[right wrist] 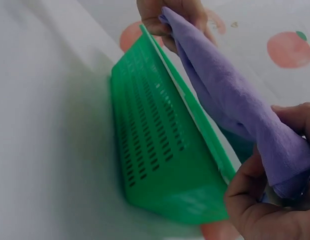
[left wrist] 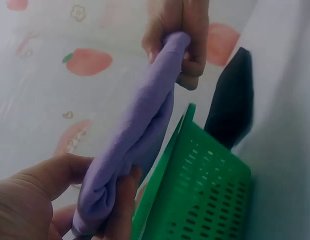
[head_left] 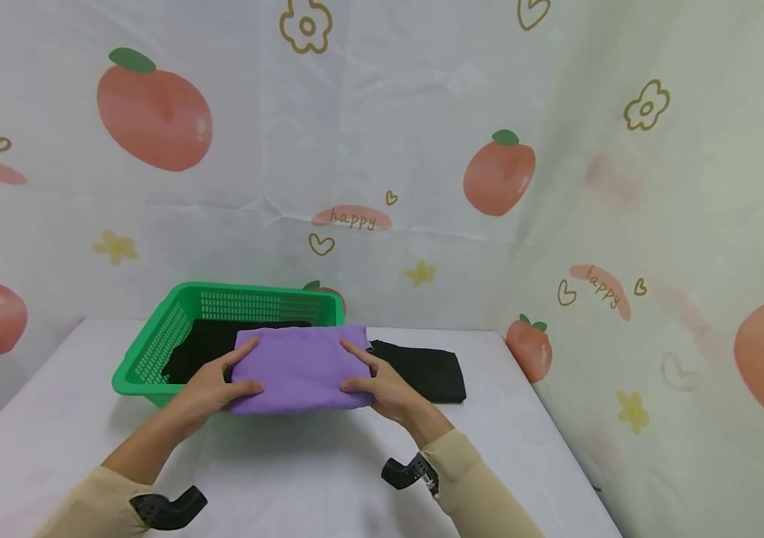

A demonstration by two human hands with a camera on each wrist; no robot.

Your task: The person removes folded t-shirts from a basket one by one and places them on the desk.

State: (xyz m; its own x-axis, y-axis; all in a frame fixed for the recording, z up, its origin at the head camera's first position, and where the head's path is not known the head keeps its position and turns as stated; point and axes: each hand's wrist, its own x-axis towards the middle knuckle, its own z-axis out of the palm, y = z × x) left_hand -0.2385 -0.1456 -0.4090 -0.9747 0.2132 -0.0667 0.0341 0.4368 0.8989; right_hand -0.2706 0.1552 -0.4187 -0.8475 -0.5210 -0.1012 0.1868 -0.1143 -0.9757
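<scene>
A folded purple cloth (head_left: 301,370) is held up between both hands, in front of the near right part of a green plastic basket (head_left: 146,389). My left hand (head_left: 209,385) grips its left end, thumb on the near face. On the right end, my right hand (head_left: 388,385) does the same. Both wrist views show the purple cloth (left wrist: 140,115) edge-on, its folded layers pinched between thumb and fingers. Dark fabric (head_left: 203,347) lies inside the basket, partly hidden behind the purple cloth.
A folded black cloth (head_left: 432,373) lies on the white table (head_left: 274,478), right of the basket. Behind the table hangs a white curtain (head_left: 395,90) printed with fruit and flowers. Each sleeve carries a black wrist device (head_left: 166,508).
</scene>
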